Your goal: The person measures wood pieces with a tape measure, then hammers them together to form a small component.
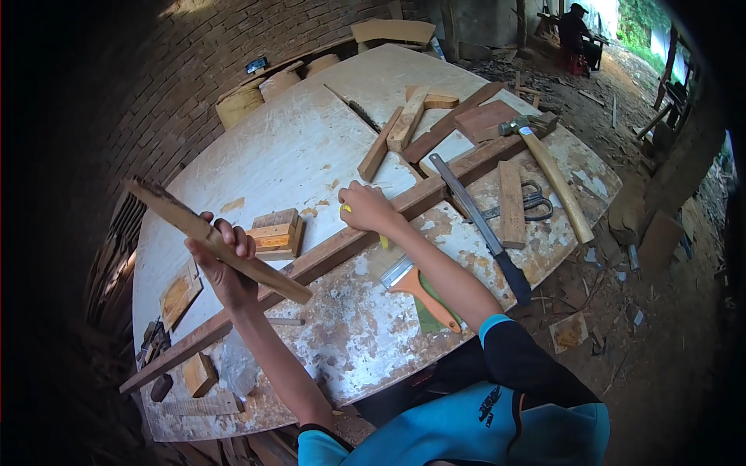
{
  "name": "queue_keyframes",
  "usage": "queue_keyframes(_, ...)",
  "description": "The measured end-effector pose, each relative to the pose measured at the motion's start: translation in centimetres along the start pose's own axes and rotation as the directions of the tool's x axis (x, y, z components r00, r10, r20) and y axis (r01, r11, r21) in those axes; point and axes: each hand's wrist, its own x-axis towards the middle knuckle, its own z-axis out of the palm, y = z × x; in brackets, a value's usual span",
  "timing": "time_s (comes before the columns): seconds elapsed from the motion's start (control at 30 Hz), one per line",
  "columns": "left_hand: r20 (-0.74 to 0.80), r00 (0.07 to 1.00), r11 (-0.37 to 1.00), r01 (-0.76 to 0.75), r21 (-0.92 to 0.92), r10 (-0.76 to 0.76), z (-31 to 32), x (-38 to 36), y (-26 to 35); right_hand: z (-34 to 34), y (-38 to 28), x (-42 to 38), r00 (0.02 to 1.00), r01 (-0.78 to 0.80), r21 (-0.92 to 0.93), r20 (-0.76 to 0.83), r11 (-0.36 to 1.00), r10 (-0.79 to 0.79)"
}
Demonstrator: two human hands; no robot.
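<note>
My left hand [225, 268] grips a flat strip of wood [206, 233], raised at a slant above the table. My right hand [367, 208] is closed over a long brown wooden beam [311, 260] that crosses the table. Bits of yellow show at its fingers and below its wrist, but what it holds is mostly hidden. Between my hands sits a small stack of wood blocks [276, 235]. Under my right forearm lies a paintbrush [423, 295] with an orange handle.
On the right are a hammer [556, 179], a long metal tool with a black handle [482, 217], scissors [535, 203] and a wood block [511, 203]. Several wood pieces [408, 120] lie at the back. A clear plastic bag [238, 361] is near left. A person [576, 39] sits far off.
</note>
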Motion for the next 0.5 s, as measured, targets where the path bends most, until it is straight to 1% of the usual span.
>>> queue_keyframes(0.03,0.003,1.000,1.000,0.006,-0.001,-0.006,-0.1,-0.1,0.1,-0.1,-0.1,0.0,1.000,-0.005,-0.019,0.004,1.000,0.006)
queue_keyframes(0.07,0.007,1.000,1.000,0.012,-0.006,-0.012,-0.1,0.0,0.1,-0.1,-0.1,0.0,1.000,-0.005,0.000,0.010,1.000,0.005)
queue_keyframes(0.1,-0.078,0.996,0.998,0.048,0.034,-0.045,0.0,0.1,0.0,-0.1,-0.1,0.1,1.000,-0.006,0.016,0.017,1.000,0.005)
queue_keyframes(0.23,-0.038,0.997,0.997,0.066,0.051,-0.064,0.7,0.0,-0.3,-0.3,-0.3,0.1,0.999,-0.027,0.037,0.043,0.999,0.025)
queue_keyframes(0.27,-0.037,0.996,0.993,0.083,0.081,-0.080,0.9,-0.1,-0.4,-0.3,-0.3,0.1,0.998,-0.029,0.036,0.055,0.999,0.027)
queue_keyframes(0.37,-0.067,0.988,0.975,0.148,0.163,-0.138,2.0,-0.4,-1.2,-0.3,-0.2,0.2,0.996,0.084,0.074,-0.020,0.994,-0.082)
queue_keyframes(0.4,-0.061,0.987,0.965,0.158,0.209,-0.149,2.4,-0.4,-1.3,-0.5,-1.0,0.3,0.990,0.138,0.172,-0.057,0.976,-0.130)
queue_keyframes(0.47,-0.071,0.987,0.972,0.152,0.178,-0.142,2.8,-0.3,-1.6,-0.8,-3.0,1.0,0.966,0.255,0.351,-0.134,0.901,-0.221)
queue_keyframes(0.5,-0.112,0.989,0.979,0.111,0.169,-0.093,3.2,-0.2,-1.9,-1.5,-4.4,0.4,0.980,0.142,0.604,0.026,0.784,-0.197)
